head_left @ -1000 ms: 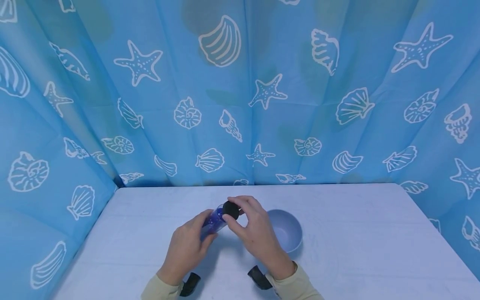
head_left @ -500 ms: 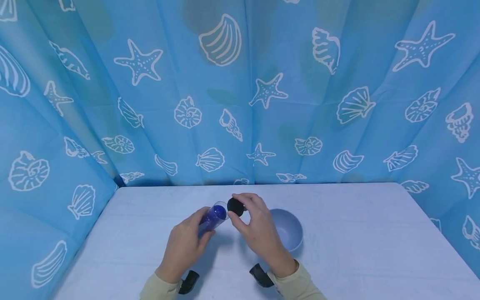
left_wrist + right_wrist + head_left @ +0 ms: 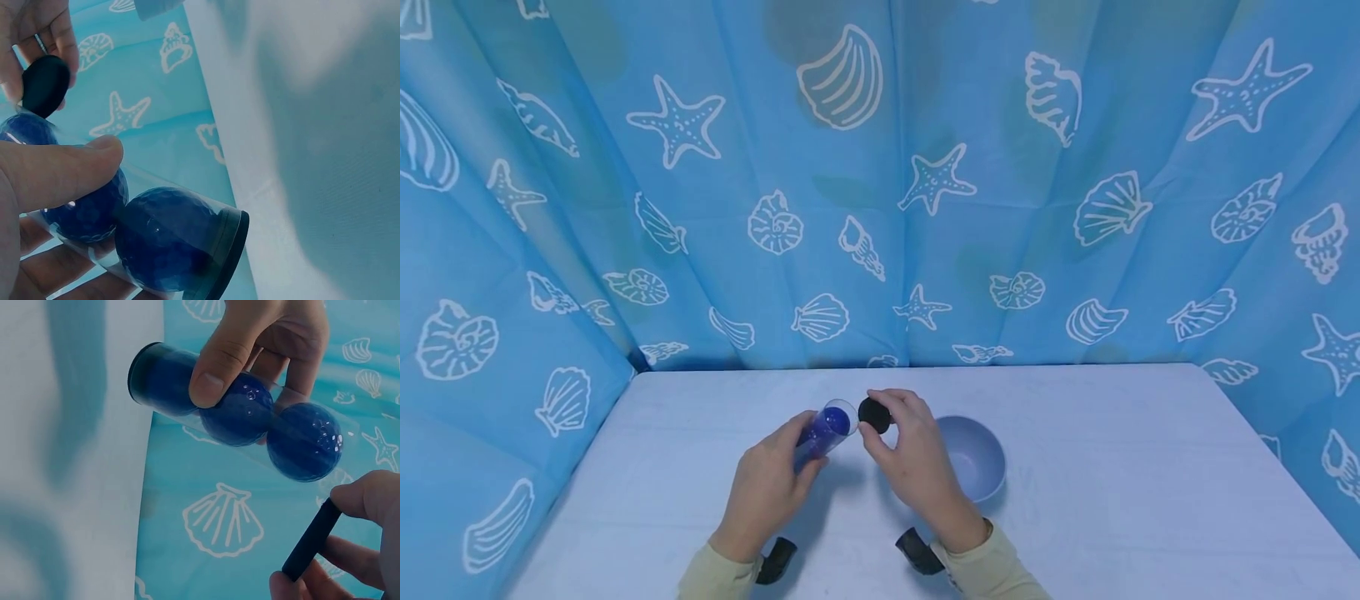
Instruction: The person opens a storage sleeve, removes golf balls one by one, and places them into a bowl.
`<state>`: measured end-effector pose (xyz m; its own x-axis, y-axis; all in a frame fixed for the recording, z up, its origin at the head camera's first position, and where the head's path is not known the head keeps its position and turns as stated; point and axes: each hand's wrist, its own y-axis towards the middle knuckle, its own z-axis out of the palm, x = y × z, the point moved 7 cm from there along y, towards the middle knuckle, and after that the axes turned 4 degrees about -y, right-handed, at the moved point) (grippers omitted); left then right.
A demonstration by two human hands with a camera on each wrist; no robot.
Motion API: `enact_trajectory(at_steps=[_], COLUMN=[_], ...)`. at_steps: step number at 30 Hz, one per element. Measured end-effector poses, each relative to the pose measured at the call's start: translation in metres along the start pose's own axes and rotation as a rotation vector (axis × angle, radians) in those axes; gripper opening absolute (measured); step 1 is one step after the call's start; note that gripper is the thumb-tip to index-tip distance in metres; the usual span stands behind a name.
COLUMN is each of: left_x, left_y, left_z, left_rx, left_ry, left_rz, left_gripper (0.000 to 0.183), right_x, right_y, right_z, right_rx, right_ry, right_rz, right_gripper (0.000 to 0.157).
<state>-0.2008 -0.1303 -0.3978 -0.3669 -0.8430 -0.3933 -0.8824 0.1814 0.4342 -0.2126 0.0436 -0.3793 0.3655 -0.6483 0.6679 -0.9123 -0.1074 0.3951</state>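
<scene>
My left hand (image 3: 767, 492) grips a clear plastic tube (image 3: 827, 433), fingers and thumb wrapped round its side. Inside it, dark blue golf balls (image 3: 304, 442) with dimpled surfaces sit in a row, as the right wrist view shows. A black end cap (image 3: 139, 375) closes the tube's lower end, while the upper end is uncovered and tilts toward the right hand. Thumb and fingers of my right hand (image 3: 921, 467) pinch a round black cap (image 3: 874, 415) by its edge, just off the tube's open mouth.
A blue-grey bowl (image 3: 981, 462) stands on the white-covered table (image 3: 1112, 483), right behind the right hand. Black wrist mounts (image 3: 919, 552) stick out near both sleeves. A blue curtain (image 3: 970, 250) with white shells and starfish hangs along the back and sides.
The right hand has pulled the black cap off the tube and a little to the right. The left hand has tipped the tube's mouth so that the opening now shows.
</scene>
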Motion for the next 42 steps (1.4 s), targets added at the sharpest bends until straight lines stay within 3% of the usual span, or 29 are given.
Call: enact_trajectory(at_steps=[15,22,32,42], left_x=[0.001,0.002,0.002,0.003], left_y=[0.0,-0.001,-0.001,-0.001], left_z=[0.0,-0.002,-0.003,-0.003], left_rx=[-0.015,-0.031,-0.03,-0.02], left_ry=[-0.011,-0.014,-0.011,-0.008], left_rz=[0.018,0.032,0.029,0.013], left_gripper=[0.06,0.06,0.06,0.06], right_x=[-0.002,-0.005,-0.006,-0.015], right_y=[-0.004,-0.006,-0.011,-0.017], right_z=[0.022,0.034,0.046,0.063], right_rx=[0.086,0.165,0.229,0.316], right_ry=[-0.018,-0.072,-0.14,-0.2], right_rz=[0.029,0.06,0.018,0.065], right_gripper=[0.039,0.041,0.04,0.037])
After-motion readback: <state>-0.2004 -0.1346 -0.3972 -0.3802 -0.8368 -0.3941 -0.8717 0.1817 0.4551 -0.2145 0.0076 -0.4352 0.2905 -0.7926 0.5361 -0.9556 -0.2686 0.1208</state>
